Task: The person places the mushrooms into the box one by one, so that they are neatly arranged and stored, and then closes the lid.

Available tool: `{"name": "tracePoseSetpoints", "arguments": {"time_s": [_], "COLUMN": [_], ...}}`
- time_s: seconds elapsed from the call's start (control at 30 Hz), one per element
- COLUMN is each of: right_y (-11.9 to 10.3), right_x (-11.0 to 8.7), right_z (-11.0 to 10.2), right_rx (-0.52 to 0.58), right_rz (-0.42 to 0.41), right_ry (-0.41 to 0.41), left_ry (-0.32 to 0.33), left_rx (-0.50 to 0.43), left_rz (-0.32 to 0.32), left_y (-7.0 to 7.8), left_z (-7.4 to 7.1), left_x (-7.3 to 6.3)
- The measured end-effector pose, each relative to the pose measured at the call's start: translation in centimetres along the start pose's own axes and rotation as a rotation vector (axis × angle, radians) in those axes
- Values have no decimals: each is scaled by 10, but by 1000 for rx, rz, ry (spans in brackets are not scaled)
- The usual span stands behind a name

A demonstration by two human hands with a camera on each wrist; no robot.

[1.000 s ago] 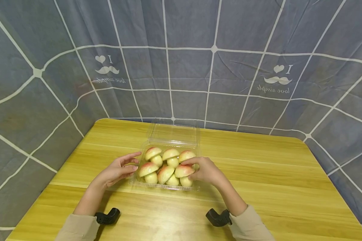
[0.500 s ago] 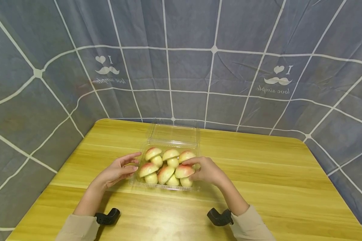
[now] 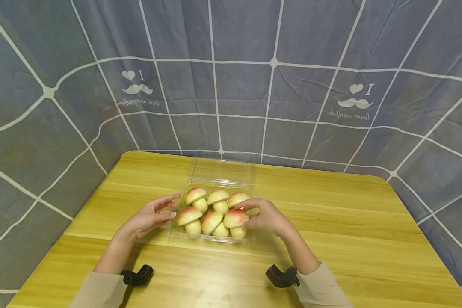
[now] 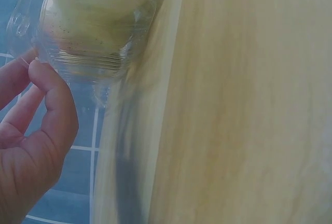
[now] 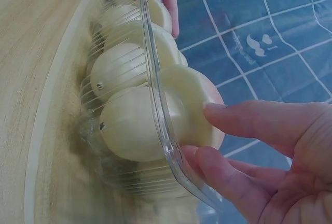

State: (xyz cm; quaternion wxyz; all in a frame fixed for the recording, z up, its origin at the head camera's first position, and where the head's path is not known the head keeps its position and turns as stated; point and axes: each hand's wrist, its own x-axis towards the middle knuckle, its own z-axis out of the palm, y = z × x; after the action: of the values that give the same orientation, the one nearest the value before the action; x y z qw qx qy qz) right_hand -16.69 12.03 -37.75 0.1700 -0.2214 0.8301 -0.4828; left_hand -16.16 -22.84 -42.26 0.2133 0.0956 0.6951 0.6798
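Note:
A clear plastic clamshell box (image 3: 211, 240) lies mid-table with its lid (image 3: 221, 171) folded back. It holds several pale yellow, red-blushed fruits that look like apples (image 3: 211, 222), some leaning over smaller-looking round ones. My left hand (image 3: 148, 218) is at the box's left side; in the left wrist view its thumb and a finger meet at the plastic rim. With my right hand (image 3: 267, 218) I pinch the red-topped apple (image 3: 236, 217) at the front right corner. In the right wrist view, my thumb lies on that apple (image 5: 192, 105), my other fingers near the rim.
The wooden table (image 3: 331, 239) has rounded far corners. A grey-blue curtain (image 3: 246, 85) with white lines hangs behind it and along both sides. Black curved mounts (image 3: 138, 276) sit at both wrists.
My right hand has shifted very slightly right and its fingers stand a little higher over the front right apple. My left hand and the box stay in place.

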Motion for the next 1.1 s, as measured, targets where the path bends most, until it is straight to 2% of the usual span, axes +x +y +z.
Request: {"name": "tracePoseSetpoints", "arguments": {"time_s": [0.27,0.9,1.1], "right_y": [-1,11,16], "right_x": [-4,-7,-3], "right_z": [-2,-15,-21], "right_rx": [92,210,261], "right_rz": [64,54,74], "right_ry": [15,50,114], "left_ry": [1,16,12], "left_rx": [-1,-9,-11], "left_rz": [1,-1,1], "left_y": [-1,-1,-1], "left_z": [0,0,0], "left_x": [0,0,0]}}
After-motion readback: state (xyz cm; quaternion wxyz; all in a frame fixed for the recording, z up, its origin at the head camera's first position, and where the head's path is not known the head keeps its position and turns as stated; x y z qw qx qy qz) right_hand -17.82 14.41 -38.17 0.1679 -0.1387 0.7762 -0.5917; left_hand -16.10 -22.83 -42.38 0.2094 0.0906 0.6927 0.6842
